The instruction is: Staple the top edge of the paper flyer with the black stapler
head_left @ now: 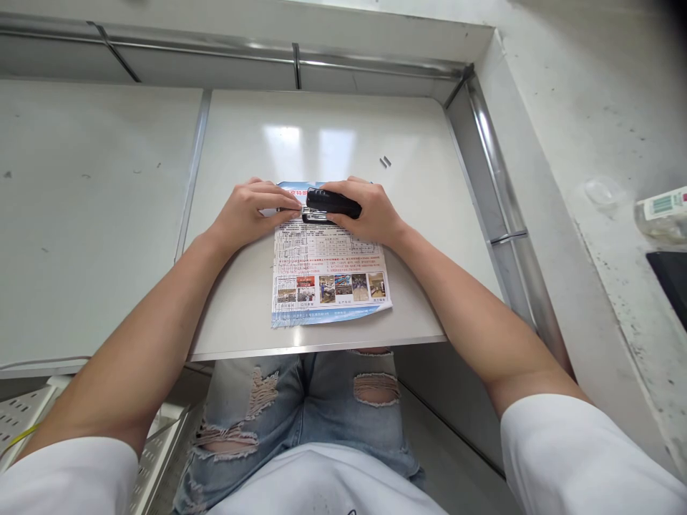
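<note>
A black stapler (333, 203) lies across the upper part of a printed sheet, its silver metal inside showing between the top and the base. My right hand (370, 207) grips the stapler's rear end, thumb below and fingers over the top. At the other end, my left hand (252, 207) has thumb and fingertips closed together right against the stapler's front; what they pinch is too small or hidden to tell. The printed sheet (333, 266) carries text, a table and small photos. Many rows of staples run down its left side, and its lower right corner curls.
Two short staple strips (385, 162) rest on the white table (418, 214) beyond my right hand. Metal-railed low walls (376, 68) border the back and right. A ledge (580, 143) on the right holds a labelled clear container (663, 214) and a black object (670, 282).
</note>
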`<state>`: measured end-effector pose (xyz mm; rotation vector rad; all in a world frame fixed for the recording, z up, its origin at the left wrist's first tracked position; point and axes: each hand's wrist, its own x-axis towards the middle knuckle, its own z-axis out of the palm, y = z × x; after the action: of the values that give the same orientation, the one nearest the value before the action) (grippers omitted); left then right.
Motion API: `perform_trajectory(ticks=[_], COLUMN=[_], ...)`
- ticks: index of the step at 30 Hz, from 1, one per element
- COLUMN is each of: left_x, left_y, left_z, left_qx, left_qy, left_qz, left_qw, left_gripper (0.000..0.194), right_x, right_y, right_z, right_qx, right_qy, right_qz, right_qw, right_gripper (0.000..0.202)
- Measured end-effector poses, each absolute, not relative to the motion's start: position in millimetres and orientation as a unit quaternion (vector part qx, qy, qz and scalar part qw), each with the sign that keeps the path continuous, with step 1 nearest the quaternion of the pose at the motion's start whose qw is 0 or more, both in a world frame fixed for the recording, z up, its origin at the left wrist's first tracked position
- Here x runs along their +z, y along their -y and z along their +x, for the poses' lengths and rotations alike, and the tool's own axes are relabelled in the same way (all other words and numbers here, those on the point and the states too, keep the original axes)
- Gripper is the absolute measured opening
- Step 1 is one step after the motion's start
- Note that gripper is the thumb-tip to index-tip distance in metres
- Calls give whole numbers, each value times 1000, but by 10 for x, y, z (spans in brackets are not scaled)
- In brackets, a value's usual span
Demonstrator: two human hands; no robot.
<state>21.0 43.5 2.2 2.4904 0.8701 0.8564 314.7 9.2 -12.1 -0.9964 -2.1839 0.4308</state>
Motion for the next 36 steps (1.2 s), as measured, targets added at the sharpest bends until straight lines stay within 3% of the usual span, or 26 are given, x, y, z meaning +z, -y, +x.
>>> perform_trajectory(ticks=[5,10,15,18,21,28,33,36], left_x=[60,91,42,1,-11,-8,-82,-93], left_y=[-415,-330,-259,-250,-248,-342,-411,-439], left_z=[205,252,308,316,319,360,358,307], left_qx=[340,346,340,326,326,340,212,174], left_qy=[-326,-316,-301,-286,-304,-356,-386,-364], left_qz=[862,854,846,863,864,849,884,903], left_qw=[188,226,280,260,232,193,157,148], left_gripper=[16,20,51,40,31,30,50,44], right_x=[-68,28,27,15,20,71,38,4], right_y=[-130,-75,88,146,173,113,-112,-228], right_z=[3322,3357,3056,2950,2937,3017,3376,3606], right_qx=[190,205,182,170,162,101,15,-8], right_qy=[794,795,842,852,839,791,708,668], right_qz=[-397,-382,-315,-308,-338,-435,-548,-614], right_qw=[419,424,399,387,395,418,444,419], right_gripper=[52,52,48,44,43,40,39,33])
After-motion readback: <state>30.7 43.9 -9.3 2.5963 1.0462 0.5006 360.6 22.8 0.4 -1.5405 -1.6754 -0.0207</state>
